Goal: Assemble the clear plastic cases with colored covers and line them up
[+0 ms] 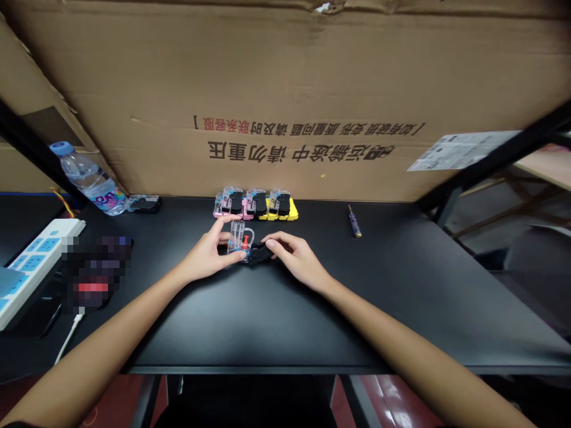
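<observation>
Near the middle of the table, my left hand [209, 252] grips a small clear plastic device [238, 232] between thumb and fingers. It has a looped clear tube, a red piece inside and bits of blue. My right hand [297, 257] pinches a black plastic part [260, 254] at the device's right side. Whether the two parts are joined cannot be made out. Just behind my hands stands a row of similar clear-and-black devices with pink and yellow parts [255, 204].
A cardboard sheet [285, 77] rises behind the black table [267, 327]. At the left are a water bottle [93, 181], another clear-and-black device [145, 203], a white power strip [42, 261] and a blurred-out item with a white cable [69, 336]. A small screwdriver [354, 222] lies right.
</observation>
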The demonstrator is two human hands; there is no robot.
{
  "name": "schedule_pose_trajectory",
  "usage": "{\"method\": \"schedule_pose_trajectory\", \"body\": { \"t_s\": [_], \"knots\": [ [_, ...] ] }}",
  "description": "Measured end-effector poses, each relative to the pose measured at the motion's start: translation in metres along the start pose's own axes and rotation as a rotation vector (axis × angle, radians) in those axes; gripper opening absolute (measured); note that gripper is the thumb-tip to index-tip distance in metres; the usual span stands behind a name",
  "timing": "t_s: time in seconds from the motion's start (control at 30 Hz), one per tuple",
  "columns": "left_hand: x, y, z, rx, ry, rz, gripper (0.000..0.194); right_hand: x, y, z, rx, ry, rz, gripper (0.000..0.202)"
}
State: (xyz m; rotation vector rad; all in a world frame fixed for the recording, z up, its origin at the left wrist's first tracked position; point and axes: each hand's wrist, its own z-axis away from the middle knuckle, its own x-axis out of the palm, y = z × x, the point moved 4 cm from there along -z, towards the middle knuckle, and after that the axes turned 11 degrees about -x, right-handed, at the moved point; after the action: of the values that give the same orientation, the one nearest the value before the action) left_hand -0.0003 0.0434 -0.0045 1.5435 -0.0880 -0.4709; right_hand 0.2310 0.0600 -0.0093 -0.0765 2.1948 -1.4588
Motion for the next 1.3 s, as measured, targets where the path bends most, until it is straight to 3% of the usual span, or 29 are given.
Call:
{"method": "schedule_pose_trajectory", "body": {
  "t_s": [0.27,0.87,1.07,1.3],
  "knots": [
    [-0.001,-0.001,-0.001,-0.060,-0.014,0.069,0.080,-0.005,0.004,0.001,0.052,0.130,-0.060,0.047],
    [0.002,-0.001,-0.001,-0.081,-0.036,0.126,0.081,0.000,-0.001,0.000,0.072,0.092,-0.074,0.048],
    [0.000,-0.009,-0.002,-0.117,-0.090,0.126,0.073,0.000,0.001,0.001,0.073,0.099,-0.056,0.050],
    [0.001,-0.010,-0.002,-0.079,-0.028,0.044,0.070,0.001,0.000,0.002,0.079,0.117,-0.060,0.048]
  ]
}}
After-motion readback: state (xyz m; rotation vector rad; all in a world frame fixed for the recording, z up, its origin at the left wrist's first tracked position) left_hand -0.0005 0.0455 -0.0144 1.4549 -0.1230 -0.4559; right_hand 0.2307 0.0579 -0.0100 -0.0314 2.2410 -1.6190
